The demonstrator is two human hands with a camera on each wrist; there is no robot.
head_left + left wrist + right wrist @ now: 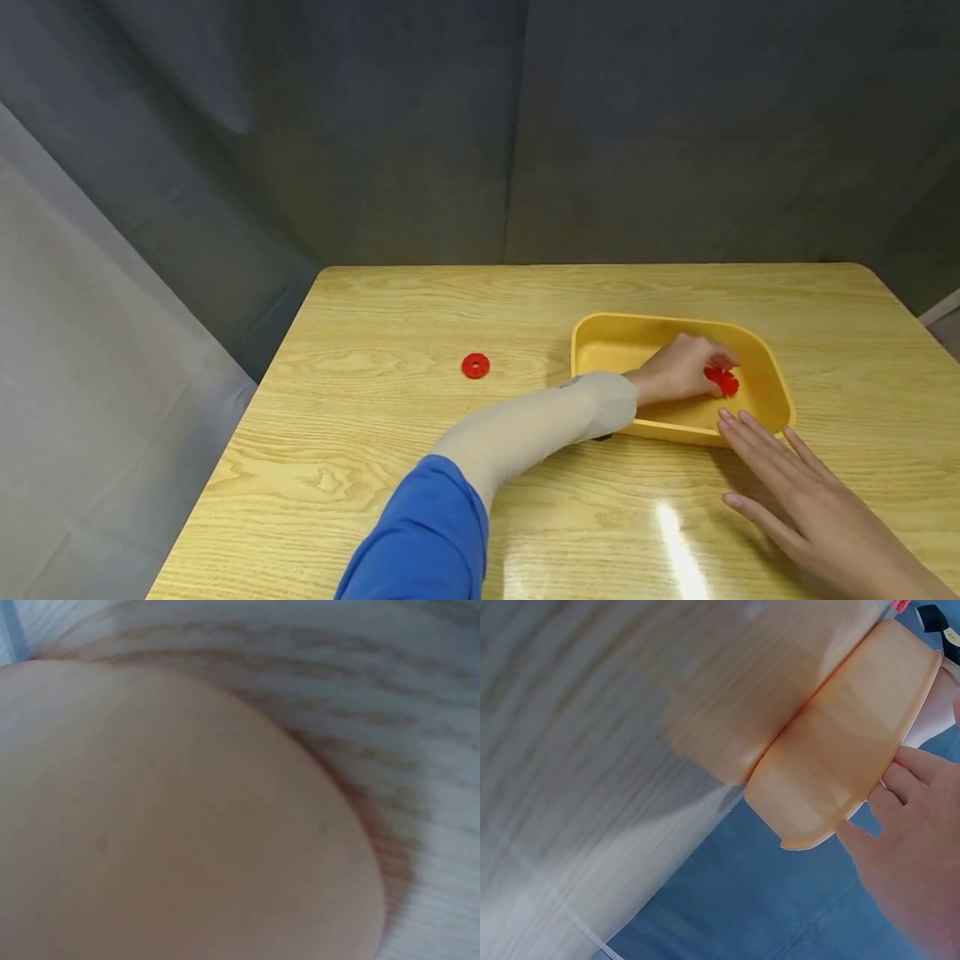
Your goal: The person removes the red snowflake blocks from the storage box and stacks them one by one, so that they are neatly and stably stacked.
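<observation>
Broadly, the wooden surface (390, 467) carries everything, and on its right half sits a yellow tray (776, 392), a shallow rounded-corner bin with its open side up. The left arm, in a beige sleeve (540, 425) with blue cloth above it, crosses over the tray's near rim so the left hand (678, 371) can reach down inside. Its grip is curled around a red toothed disc (723, 382), which lies low in the tray near its right end; the fingers seem to pinch the disc, though whether it rests on the tray floor or is lifted just clear I cannot tell from the head view, and the left wrist view shows only blurred skin over wood grain.

The right hand (795, 492) lies flat on the surface with fingers straight and spread, holding nothing, its fingertips (904, 772) touching the tray's near rim, probably bracing the tray so it does not slide.

Apart from that disc, the tray appears to hold nothing else that shows. A second red disc (476, 365), ring-shaped with a hole in the middle, lies alone on the surface well left of the tray.
</observation>
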